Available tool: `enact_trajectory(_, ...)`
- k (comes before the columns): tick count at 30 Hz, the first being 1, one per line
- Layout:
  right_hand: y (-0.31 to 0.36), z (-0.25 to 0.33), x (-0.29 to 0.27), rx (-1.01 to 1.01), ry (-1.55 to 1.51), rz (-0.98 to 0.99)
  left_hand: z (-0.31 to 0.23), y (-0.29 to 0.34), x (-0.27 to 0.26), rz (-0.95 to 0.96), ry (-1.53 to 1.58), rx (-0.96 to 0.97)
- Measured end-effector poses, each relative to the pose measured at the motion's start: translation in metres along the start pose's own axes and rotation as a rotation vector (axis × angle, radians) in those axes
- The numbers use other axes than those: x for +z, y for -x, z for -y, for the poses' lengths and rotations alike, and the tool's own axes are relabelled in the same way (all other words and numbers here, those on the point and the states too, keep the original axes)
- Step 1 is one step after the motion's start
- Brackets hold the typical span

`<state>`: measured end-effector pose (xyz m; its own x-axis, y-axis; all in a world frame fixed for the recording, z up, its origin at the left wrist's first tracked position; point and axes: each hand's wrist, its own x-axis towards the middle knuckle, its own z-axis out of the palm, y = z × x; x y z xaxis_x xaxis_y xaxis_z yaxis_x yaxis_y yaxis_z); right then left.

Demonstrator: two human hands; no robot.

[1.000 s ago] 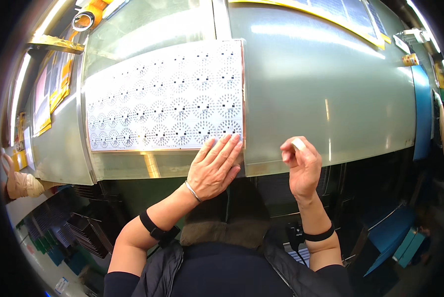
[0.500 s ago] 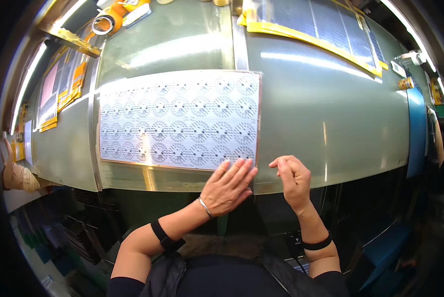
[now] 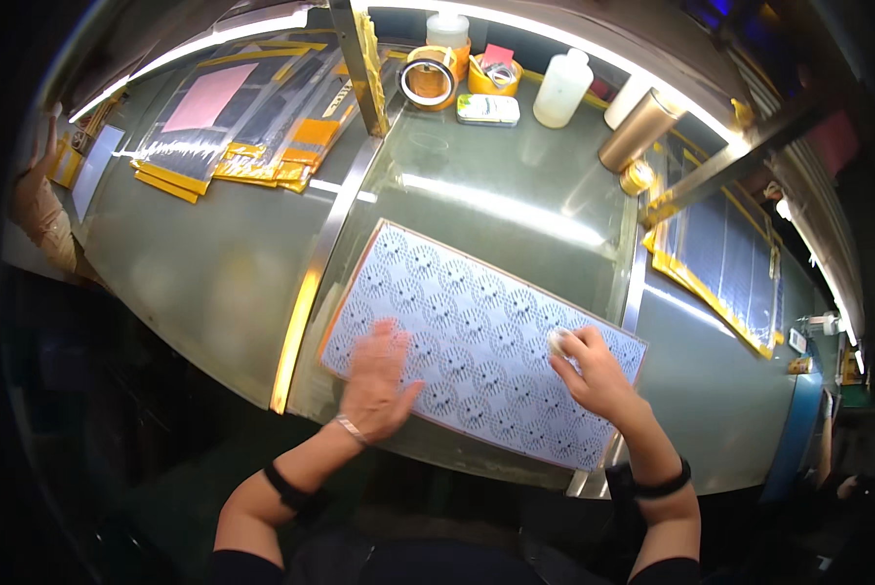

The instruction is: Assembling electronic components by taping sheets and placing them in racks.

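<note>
Left to right across the printed board (image 3: 481,336), flat on the table (image 3: 545,263): over its left end, left hand (image 3: 374,382), motion-blurred, palm down, fingers spread wide, with nothing visible in grasp; contact with the board not possible to tell. Between both hands, the board's middle, with long axis on a slant from the far left to the near right, thus mostly leftward of the right-hand grip. Over the board's right part, right hand (image 3: 601,382), the nearer one to that end, thumb and fingers narrow around a small white thing (image 3: 558,341); touching the board or just above it, unclear. In the way at the left end, the left hand itself, over part of the print. Around the board, again left to right: well beyond its left end, another person's sleeve (image 3: 49,224), then a pink sheet (image 3: 208,97); just beside its left edge, a metal bar (image 3: 308,312); well behind its far edge, a tin (image 3: 488,111), a white bottle (image 3: 561,92) and a brown tube (image 3: 639,134); beyond its right end, dark sheets (image 3: 720,263) with yellow edges.
</note>
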<state>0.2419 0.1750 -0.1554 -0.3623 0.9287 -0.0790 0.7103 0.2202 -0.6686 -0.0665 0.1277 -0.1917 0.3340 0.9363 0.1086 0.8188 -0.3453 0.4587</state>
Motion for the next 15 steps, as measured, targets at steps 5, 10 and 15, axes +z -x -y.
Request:
enact_trajectory(5,-0.168,-0.01,0.019,-0.179,0.107,-0.048,0.06,0.038,-0.033,0.167,-0.126,-0.09)
enact_trajectory(10,-0.291,-0.021,0.018,-0.038,0.279,-0.33,0.071,0.071,-0.029,0.212,0.054,0.028)
enact_trajectory(15,-0.35,-0.023,0.022,0.017,0.568,-0.503,0.084,0.106,-0.031,0.095,0.101,0.021)
